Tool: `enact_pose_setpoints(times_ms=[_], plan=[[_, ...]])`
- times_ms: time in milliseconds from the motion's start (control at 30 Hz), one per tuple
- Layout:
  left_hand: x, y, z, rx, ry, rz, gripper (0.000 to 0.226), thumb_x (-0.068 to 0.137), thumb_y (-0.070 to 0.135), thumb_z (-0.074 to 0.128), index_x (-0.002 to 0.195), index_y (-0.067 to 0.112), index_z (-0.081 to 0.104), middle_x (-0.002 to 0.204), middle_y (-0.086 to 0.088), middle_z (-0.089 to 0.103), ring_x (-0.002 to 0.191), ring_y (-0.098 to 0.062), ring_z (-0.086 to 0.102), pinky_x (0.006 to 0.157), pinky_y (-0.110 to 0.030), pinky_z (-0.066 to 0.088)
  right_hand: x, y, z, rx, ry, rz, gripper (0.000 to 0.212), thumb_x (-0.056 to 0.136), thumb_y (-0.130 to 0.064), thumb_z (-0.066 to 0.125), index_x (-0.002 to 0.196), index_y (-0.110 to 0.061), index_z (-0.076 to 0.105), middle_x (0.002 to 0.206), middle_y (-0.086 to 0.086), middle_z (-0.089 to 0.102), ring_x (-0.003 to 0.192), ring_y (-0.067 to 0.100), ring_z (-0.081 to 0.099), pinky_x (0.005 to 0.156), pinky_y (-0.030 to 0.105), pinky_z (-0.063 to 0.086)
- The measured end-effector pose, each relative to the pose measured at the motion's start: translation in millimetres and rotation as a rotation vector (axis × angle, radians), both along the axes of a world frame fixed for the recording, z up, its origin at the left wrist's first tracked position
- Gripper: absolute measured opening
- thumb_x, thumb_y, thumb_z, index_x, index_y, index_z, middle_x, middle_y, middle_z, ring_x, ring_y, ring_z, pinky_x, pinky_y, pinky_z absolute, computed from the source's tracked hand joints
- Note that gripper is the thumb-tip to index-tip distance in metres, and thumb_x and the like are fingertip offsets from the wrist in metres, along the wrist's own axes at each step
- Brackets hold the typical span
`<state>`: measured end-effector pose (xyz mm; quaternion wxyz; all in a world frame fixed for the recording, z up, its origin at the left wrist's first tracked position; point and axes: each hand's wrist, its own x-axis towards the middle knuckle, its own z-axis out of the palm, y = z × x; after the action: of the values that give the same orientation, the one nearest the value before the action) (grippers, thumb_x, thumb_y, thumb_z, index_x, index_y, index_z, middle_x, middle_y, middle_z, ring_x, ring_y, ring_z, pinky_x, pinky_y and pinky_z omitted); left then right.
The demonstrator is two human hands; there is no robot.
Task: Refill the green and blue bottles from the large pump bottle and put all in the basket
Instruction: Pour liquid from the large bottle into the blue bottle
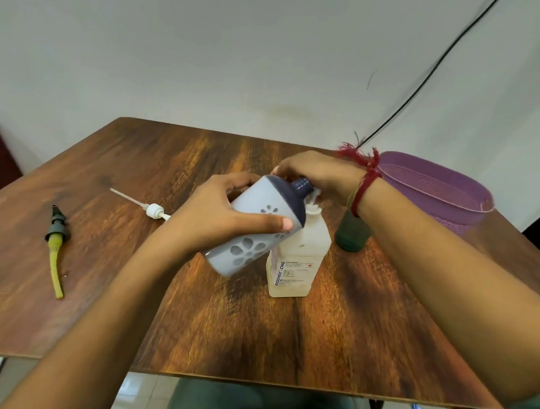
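Note:
My left hand (217, 213) grips the pale blue bottle (257, 235) with flower marks and holds it tilted, its dark open neck (301, 185) up against the white spout of the large pump bottle (297, 259). That translucent bottle stands upright mid-table. My right hand (318, 172) lies over its pump head with the fingers curled down round it; the pump head itself is mostly hidden. The dark green bottle (352, 237) stands upright just right of the large bottle, partly behind my right wrist. The purple basket (437, 189) sits at the table's back right.
A white pump cap with its long tube (153, 211) lies on the wooden table (191, 326) left of my left hand. Farther left lies a dark pump cap with a yellow tube (56, 238). A black cable hangs down the wall behind the basket.

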<state>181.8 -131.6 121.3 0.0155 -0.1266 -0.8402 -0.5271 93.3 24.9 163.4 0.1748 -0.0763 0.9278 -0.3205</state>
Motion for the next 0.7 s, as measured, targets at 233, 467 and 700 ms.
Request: enact_pose_setpoints(times_ms=[233,467,700], plan=[[3,1,-2,0.026,-0.005,-0.014,0.058,0.044,0.064,0.071,0.094,0.035,0.063,0.081,0.010,0.072,0.067,-0.009,0.071,0.058,-0.024,0.054,-3,0,-3,-0.021,-0.023,0.010,0.027,0.095,-0.026,0.048,0.111,-0.013,0.064,0.111,0.011,0.063,0.088,0.026,0.057,0.075,0.034,0.049],[3,2,-8,0.039,-0.011,-0.015,0.060,0.044,0.063,0.073,0.095,0.033,0.065,0.083,0.008,0.073,0.069,-0.011,0.071,0.062,-0.029,0.057,4,2,-13,-0.147,-0.034,0.007,0.027,0.096,-0.021,0.045,0.109,-0.011,0.067,0.112,0.015,0.063,0.087,0.024,0.055,0.073,0.030,0.047],[4,1,-3,0.050,-0.020,0.029,0.063,0.044,0.063,0.074,0.098,0.032,0.066,0.082,0.008,0.073,0.069,-0.011,0.071,0.064,-0.032,0.058,-3,-4,1,0.008,0.009,0.061,0.021,0.096,-0.025,0.047,0.098,-0.014,0.064,0.092,0.004,0.060,0.073,0.015,0.054,0.059,0.024,0.042]])
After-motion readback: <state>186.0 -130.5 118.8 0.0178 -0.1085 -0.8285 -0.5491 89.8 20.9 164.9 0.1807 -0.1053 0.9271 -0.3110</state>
